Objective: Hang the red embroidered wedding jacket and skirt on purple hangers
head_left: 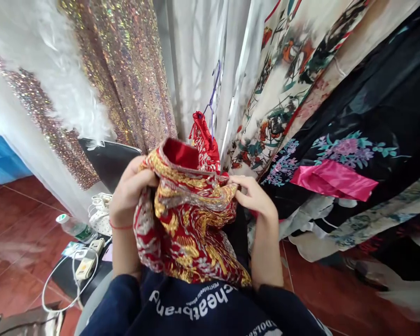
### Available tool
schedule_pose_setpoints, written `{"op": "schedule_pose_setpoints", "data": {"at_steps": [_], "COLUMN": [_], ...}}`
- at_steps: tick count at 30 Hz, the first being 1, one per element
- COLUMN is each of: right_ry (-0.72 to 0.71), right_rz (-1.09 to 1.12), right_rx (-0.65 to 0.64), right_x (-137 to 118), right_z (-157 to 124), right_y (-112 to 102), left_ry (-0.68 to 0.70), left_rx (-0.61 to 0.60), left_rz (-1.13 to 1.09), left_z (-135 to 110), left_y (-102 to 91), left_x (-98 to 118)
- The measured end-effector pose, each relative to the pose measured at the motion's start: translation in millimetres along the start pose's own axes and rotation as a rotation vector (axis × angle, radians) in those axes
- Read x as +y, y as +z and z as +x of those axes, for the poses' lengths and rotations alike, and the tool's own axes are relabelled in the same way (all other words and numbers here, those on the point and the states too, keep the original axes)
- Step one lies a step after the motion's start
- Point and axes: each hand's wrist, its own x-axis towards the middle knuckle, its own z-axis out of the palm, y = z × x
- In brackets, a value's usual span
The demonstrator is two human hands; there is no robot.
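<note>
In front of my chest I hold up a red garment [192,224] with dense gold and silver embroidery. My left hand [135,184] is closed on its edge at the left, thumb and fingers gripping the cloth. At the right, my right hand [252,193] pinches the upper edge between thumb and fingers. The neck-like opening at the top shows a plain red lining [181,154]. Just behind it, a narrow red embroidered piece [207,144] with tassels hangs at a purple hanger [212,95]. The garment's lower part rests against my lap.
Sequinned cloth [126,70] and white feathery fabric [66,84] hang at the left, floral garments [283,84] and a black embroidered one [371,121] at the right. A power strip [90,259] with white cable, a bottle [75,227] and white shoes [101,214] are at lower left.
</note>
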Motion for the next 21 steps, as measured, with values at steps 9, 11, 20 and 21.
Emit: {"op": "schedule_pose_setpoints", "data": {"at_steps": [9,11,20,21], "right_ry": [-0.079,-0.097,-0.116,-0.116], "right_rz": [0.186,0.205,0.062,0.047], "right_rx": [0.394,0.329,0.497,0.498], "right_x": [-30.0,-37.6,-25.2,-22.4], "right_z": [-13.7,-10.1,20.5,26.4], "right_y": [-23.8,-23.3,-20.7,-14.2], "left_ry": [0.083,0.125,0.353,0.386], "left_rx": [-0.572,-0.593,-0.765,-0.820], "left_rz": [0.394,0.416,0.373,0.328], "left_z": [112.8,119.7,123.0,120.3], "left_y": [-20.4,-13.3,18.9,25.2], "left_x": [33.2,41.9,66.5,68.9]}}
